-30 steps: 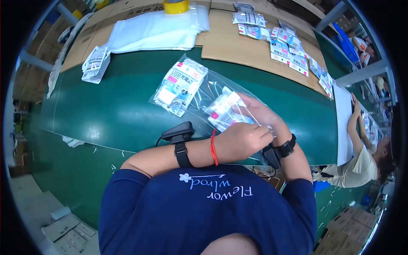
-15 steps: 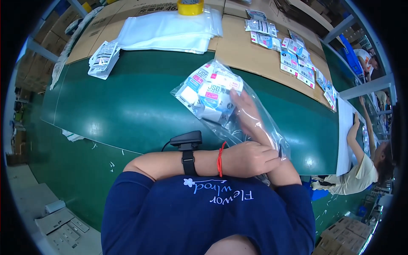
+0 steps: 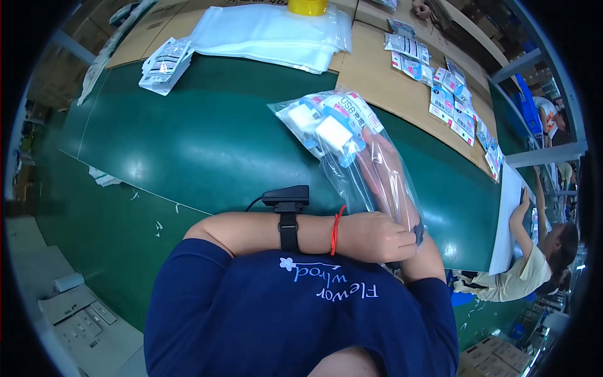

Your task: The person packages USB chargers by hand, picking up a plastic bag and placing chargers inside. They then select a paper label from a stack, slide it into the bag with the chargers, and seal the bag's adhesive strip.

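Observation:
A clear plastic bag [image 3: 352, 191] lies over the green table and is drawn over my right hand and wrist. Inside its far end are several charger packs [image 3: 334, 133], with white blocks on blue-and-white cards. My right hand [image 3: 379, 157] is in the bag beside the packs, fingers stretched out and touching their right side; the fingertips are partly hidden. Across my front, my left hand [image 3: 382, 237] is closed on the bag's mouth at my right forearm. My left wrist wears a black strapped device [image 3: 286, 201] and a red cord [image 3: 335, 234].
Flat clear bags [image 3: 270, 38] are stacked at the back under a yellow tape roll [image 3: 308, 6]. A stack of packs [image 3: 166, 66] sits back left. More packs [image 3: 452, 103] lie on cardboard [image 3: 377, 81] at the back right. Another person [image 3: 524, 273] works at the far right.
The charger packs have tilted inside the bag, so their white blocks now face up more. My right hand has shifted slightly beside them. My left hand keeps its hold at the bag's mouth.

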Available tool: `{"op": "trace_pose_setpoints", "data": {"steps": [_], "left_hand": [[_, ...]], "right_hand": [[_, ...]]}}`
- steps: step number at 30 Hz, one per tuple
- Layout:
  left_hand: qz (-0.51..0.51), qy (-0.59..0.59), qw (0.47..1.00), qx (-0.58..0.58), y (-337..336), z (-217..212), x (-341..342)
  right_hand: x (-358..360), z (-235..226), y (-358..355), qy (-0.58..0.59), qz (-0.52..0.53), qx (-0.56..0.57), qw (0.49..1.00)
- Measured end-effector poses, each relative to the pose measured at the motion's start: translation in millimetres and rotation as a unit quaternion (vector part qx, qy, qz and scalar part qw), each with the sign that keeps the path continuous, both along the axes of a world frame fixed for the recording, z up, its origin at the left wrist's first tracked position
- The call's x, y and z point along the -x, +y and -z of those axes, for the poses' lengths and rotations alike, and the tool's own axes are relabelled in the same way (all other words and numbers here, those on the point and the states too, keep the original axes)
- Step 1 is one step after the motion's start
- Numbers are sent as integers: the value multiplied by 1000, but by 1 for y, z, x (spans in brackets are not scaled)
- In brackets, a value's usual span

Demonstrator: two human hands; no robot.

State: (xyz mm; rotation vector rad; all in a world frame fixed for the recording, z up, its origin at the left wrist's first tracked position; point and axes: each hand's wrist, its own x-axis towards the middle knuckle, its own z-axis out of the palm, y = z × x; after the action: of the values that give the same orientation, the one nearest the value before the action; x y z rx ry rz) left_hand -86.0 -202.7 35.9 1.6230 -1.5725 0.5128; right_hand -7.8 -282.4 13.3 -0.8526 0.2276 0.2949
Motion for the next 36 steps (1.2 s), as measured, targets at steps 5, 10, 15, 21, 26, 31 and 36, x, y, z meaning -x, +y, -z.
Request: {"op": "trace_pose_setpoints", "data": {"steps": [5, 10, 15, 21, 26, 31, 36], "left_hand": [[30, -47, 998, 2, -5, -5, 7], [34, -13, 999, 14, 2, 0, -5], [-192, -32, 980, 44, 51, -3, -53], [-364, -7, 922, -135, 69, 1, -92], [-425, 14, 869, -251, 89, 7, -92], [-471, -13, 834, -287, 97, -1, -94], [-359, 51, 897, -253, 65, -10, -71]], "right_hand": [[5, 2, 19, -45, 18, 11, 999], [-3, 12, 31, -44, -4, 35, 998], [5, 24, -4, -100, -49, 84, 990], [-2, 16, -28, -111, -135, 166, 970], [20, -5, -67, -169, -275, 315, 892], [39, -30, -153, -125, -421, 333, 835], [-13, -63, -219, -161, -197, 428, 867]]}}
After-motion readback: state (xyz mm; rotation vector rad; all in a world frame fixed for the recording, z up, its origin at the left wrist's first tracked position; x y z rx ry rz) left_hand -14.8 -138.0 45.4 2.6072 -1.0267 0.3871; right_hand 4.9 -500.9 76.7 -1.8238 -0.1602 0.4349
